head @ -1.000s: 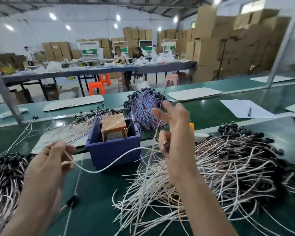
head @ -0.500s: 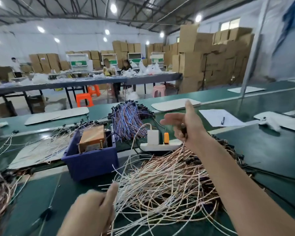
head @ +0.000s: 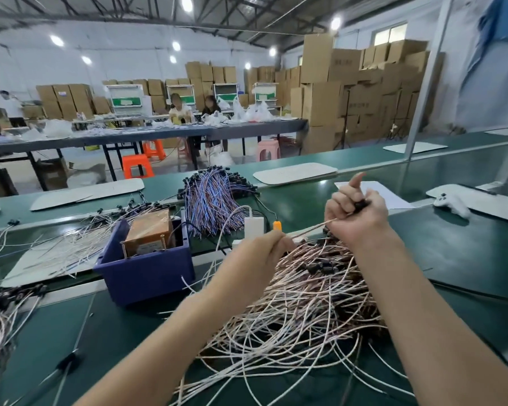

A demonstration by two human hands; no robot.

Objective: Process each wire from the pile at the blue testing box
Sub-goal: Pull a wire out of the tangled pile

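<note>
Over the pile (head: 291,303) of pinkish wires on the green bench (head: 467,253), the right hand (head: 357,213) clenches one wire (head: 316,227) by its black plug (head: 361,204). The left hand (head: 266,247) pinches the cord, holding it taut (probably to free it). The blue box (head: 147,276) sits just left.

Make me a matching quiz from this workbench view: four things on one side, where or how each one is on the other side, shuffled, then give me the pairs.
Things
1. blue box
2. left hand
3. right hand
4. pink stool

Places or states
A. grips the black end of a wire
B. on the floor by the far table
C. holds a brown block, left of the wire pile
D. pinches the same wire lower down

Pairs: 1-C, 2-D, 3-A, 4-B
</note>
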